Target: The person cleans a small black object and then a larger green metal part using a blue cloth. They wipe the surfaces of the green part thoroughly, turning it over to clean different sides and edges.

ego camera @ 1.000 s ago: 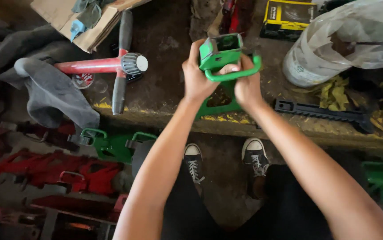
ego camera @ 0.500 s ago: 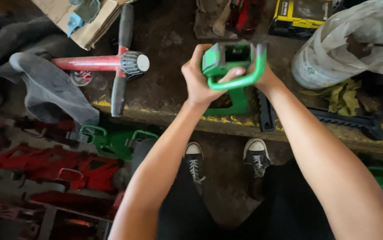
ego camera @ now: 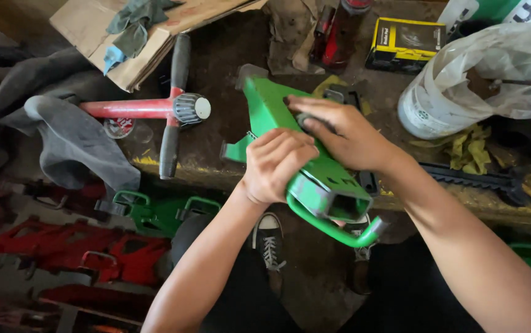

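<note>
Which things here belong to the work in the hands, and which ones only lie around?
In hand:
- green stand, held by left hand and right hand

Lying about:
- red tool
- grey cloth
- cardboard
- yellow box
- bagged bucket
- black rack bar
- green stands below
</note>
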